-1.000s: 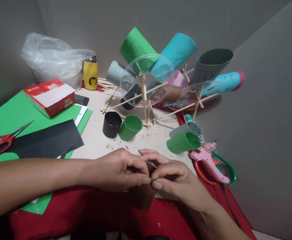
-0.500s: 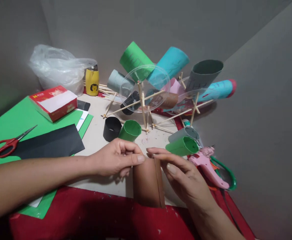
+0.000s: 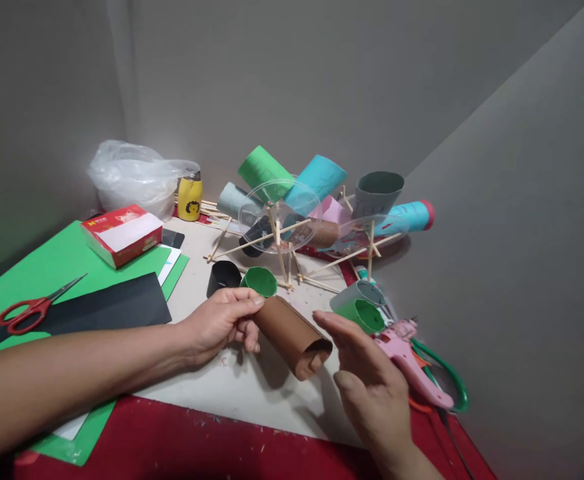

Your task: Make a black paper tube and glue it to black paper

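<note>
A brown paper tube [image 3: 289,333] is tilted over the white board, its near end facing down to the right. My left hand [image 3: 225,323] pinches its upper left end between thumb and fingers. To the right of the tube, my right hand [image 3: 372,373] is open, thumb and fingers apart, with nothing in it. Just behind the tube stand a short black paper ring [image 3: 222,280] and a green paper ring [image 3: 259,282]. Beyond my right hand lie another green ring [image 3: 365,315] and a grey ring [image 3: 357,293].
A wheel of coloured tubes between clear discs [image 3: 279,213] rests on stick stands at the back. Red-handled scissors [image 3: 25,315], black paper [image 3: 107,310] and a red box [image 3: 122,235] lie on green sheets [image 3: 67,247]. At right sits a pink glue gun [image 3: 412,367].
The brown tube has been raised and swung from upright to slanting, its open end now showing at lower right. My right hand has moved off it and opened. The view has tilted up.
</note>
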A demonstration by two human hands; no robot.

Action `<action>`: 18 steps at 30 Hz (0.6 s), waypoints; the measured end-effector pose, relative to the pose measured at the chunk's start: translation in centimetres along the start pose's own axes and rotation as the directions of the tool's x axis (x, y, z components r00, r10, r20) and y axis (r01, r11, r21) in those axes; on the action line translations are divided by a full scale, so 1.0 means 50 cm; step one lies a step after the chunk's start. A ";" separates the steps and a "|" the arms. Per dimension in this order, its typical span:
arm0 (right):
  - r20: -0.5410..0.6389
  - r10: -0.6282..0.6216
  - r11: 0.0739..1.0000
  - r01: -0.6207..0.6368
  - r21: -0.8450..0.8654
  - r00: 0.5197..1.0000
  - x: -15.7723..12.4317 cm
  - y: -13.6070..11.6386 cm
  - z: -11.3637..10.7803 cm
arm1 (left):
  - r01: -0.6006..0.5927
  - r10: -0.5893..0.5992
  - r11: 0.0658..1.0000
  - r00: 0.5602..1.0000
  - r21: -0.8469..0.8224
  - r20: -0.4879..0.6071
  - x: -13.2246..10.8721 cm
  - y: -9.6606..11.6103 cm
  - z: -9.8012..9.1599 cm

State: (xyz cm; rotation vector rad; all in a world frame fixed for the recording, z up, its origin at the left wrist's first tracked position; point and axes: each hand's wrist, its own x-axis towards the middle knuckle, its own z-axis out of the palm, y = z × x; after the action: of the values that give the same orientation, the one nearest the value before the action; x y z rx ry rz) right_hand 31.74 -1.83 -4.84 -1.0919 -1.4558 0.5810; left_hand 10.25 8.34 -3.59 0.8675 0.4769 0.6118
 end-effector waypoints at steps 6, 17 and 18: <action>-0.148 -0.137 0.980 0.112 -0.163 0.980 -0.005 -0.029 0.001 | -0.002 -0.001 0.998 0.999 -0.066 -0.048 -0.005 0.000 0.008; 0.011 -0.080 0.965 0.080 -0.251 0.997 0.005 -0.018 0.017 | 0.016 -0.016 1.000 1.000 0.015 0.019 -0.016 -0.009 0.021; -0.012 -0.073 0.967 0.068 -0.246 0.997 0.005 -0.017 0.014 | 0.005 -0.006 0.999 1.000 0.037 0.022 -0.016 -0.011 0.021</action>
State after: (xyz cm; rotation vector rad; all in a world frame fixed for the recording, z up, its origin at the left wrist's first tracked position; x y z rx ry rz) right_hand 30.83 -1.81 -4.14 -1.2282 -1.5714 0.3432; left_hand 10.46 6.97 -3.34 0.9075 0.4714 0.5893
